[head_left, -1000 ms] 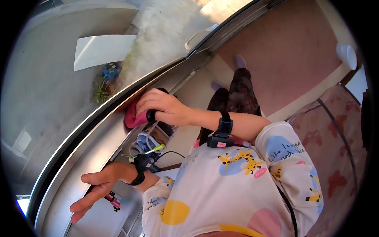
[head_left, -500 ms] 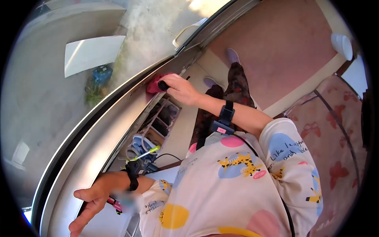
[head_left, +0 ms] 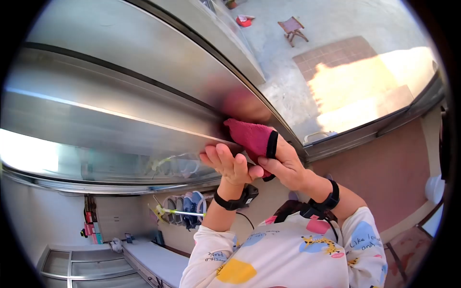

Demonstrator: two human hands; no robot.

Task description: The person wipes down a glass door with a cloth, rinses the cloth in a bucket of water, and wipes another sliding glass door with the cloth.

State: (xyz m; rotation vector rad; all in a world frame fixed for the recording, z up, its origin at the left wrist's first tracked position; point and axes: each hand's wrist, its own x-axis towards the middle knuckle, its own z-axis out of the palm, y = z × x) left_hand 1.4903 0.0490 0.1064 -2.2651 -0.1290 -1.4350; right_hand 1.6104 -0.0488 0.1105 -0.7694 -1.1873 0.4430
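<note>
My right hand (head_left: 286,165) has its fingers inside a pink cloth with a black band (head_left: 249,135), worn like a mitt. The thumb stays outside along its lower edge. The cloth presses against a shiny metal frame (head_left: 158,108), which reflects its pink colour. Just left of it, my left hand (head_left: 228,165) is open, palm up and fingers apart, at the lower edge of the frame. Its thumb comes close to my right thumb; whether they touch I cannot tell. Black straps with small devices sit on both wrists.
Shoes on a rack (head_left: 192,206) and a yellow-green handled stick (head_left: 180,212) stand below the frame. A white-topped cabinet (head_left: 158,261) is at lower left. Outside, a folding stool (head_left: 292,29) stands on concrete. A white bucket (head_left: 434,188) is at the right.
My view has swung toward the metal frame. My left hand has come up from the lower left to beside my right hand, which still has the pink cloth.
</note>
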